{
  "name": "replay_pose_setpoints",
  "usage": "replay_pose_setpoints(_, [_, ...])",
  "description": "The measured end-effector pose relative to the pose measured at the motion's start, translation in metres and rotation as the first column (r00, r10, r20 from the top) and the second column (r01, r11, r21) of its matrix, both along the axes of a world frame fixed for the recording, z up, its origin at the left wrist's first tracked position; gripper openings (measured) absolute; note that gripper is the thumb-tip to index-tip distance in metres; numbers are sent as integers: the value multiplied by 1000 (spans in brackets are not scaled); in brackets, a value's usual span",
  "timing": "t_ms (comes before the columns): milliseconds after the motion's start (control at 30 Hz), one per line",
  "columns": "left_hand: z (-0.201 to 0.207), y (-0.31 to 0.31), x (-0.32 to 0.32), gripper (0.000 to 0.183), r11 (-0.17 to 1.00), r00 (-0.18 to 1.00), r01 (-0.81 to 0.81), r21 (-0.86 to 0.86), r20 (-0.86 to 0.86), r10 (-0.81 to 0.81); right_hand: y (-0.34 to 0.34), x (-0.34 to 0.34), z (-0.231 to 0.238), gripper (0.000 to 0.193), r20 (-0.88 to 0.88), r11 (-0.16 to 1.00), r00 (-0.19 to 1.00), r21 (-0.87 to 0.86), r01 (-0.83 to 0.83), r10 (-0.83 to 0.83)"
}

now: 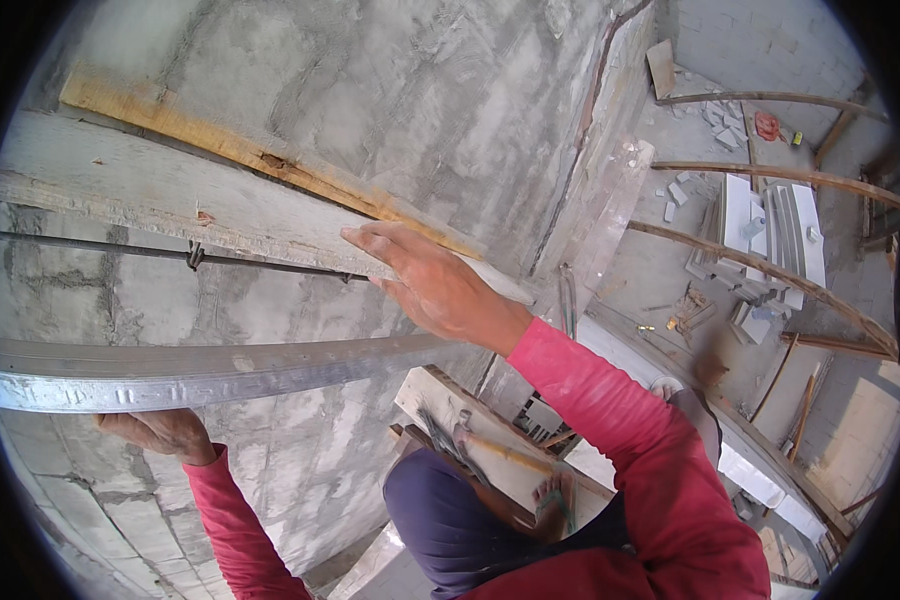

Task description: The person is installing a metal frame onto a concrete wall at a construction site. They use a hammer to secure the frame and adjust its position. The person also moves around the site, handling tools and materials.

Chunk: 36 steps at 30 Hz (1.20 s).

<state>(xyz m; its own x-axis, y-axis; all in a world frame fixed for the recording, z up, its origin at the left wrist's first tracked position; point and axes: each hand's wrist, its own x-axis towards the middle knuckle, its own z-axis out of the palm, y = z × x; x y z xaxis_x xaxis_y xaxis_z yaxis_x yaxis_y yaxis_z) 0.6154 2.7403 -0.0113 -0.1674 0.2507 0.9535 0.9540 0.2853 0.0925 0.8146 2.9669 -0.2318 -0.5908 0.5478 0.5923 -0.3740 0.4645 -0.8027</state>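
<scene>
"Where are the hands?"

"The left hand (165, 432) is beneath a long metal bar (220, 372), bearing it from below. Its fingertips go out of sight behind the bar, so I cannot tell whether they close around it. The right hand (445, 285) is open, fingers stretched over the end of a pale plank (120, 185), thumb apart near the lower edge."

"And the bar itself?"

"Below the plank, in front of the block wall (420, 100); its far end passes under the right wrist."

"Any writing on it?"

"Small marks run along its shiny side, too blurred to tell if they are letters. The plank carries a little reddish mark (204, 216), more smudge than label."

"What is close by?"

"A dark steel rod (270, 262) with a wire tie (195, 257), just under the plank; a yellowish timber strip (260, 160) lies along its upper side."

"Farther off?"

"Down on the right, white panels (808, 225), and beyond them a red item (767, 125) whose surface is too small to read."
</scene>
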Motion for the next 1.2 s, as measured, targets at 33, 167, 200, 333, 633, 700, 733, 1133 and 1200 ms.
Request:
replay_pose_setpoints(33, [10, -17, 10, 34, 998, 985, 59, -14, -164, -60, 1, 3, -1, 54, 56, 998, 997, -28, -57, 59])
replay_pose_setpoints(167, [48, -40, 10, 35, 976, 931, 214, -48, -292, -219, 13, 3, -1, 52, -113, 918, 954, -262, -299, 278])
replay_pose_setpoints(200, [56, -37, 1, 39, 985, 942, 157, -67, -288, -170, 18, -5, 3, 50, -140, 881, 944, -341, -328, 298])
replay_pose_setpoints(333, [80, 17, -71, 57, 979, 900, -45, -199, -434, -47, 41, -30, 26, 49, 32, 827, 940, -486, -282, 339])
replay_pose_setpoints(633, [119, 92, -130, 58, 876, 870, -231, -422, -494, -8, 97, -173, 118, 76, -164, 995, 982, 30, 97, -91])
replay_pose_setpoints(700, [135, 97, -139, 62, 834, 799, -292, -468, -599, -57, 107, -204, 133, 76, -192, 983, 977, 143, 118, -90])
replay_pose_setpoints(733, [141, 95, -142, 63, 824, 754, -363, -434, -657, -14, 109, -215, 137, 76, -185, 979, 980, 177, 100, -66])
replay_pose_setpoints(1133, [142, 85, -180, 87, 802, 632, -468, -371, -775, 10, 123, -242, 145, 60, -102, 978, 994, 199, 54, -34])
replay_pose_setpoints(1200, [141, 86, -181, 85, 815, 624, -443, -373, -781, -19, 127, -245, 142, 59, -90, 979, 996, 202, 43, -25])
